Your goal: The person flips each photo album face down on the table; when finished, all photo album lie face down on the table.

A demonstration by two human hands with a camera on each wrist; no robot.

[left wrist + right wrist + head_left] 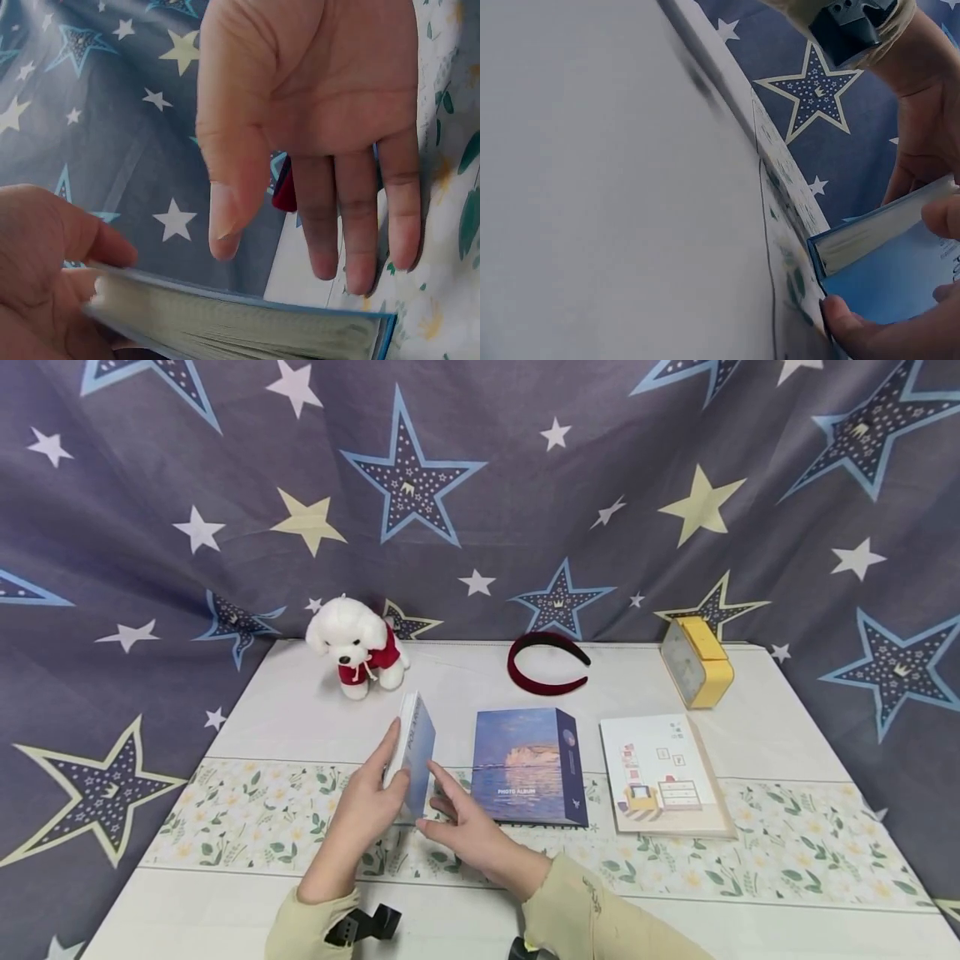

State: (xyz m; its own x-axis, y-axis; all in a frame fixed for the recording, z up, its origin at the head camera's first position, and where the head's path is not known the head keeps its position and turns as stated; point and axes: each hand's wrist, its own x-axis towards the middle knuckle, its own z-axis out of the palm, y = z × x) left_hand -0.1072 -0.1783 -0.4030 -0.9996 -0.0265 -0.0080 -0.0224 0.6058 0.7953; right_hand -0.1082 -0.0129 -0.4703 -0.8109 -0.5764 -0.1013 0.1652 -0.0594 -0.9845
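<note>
A light blue hardcover album (422,747) with "POLAR" lettering stands tilted on the table. My left hand (369,802) grips it from the left, the thumb on its lettered face. To its right, my right hand (480,837) has loosely extended fingers beside the cover. In the left wrist view, the cream page edges (232,324) face the camera, and the right hand (337,97) hangs above with straight fingers. The right wrist view shows the blue cover (885,281) with a right fingertip (838,311) at its lower corner; whether it presses there I cannot tell.
A purple-blue photo album (517,768) lies right of the hands, with a white illustrated book (663,768) beyond it. Along the back are a white plush dog (348,635) in red, a dark red headband (525,681) and a yellow clock-like box (697,664). A star-patterned curtain (480,527) hangs behind.
</note>
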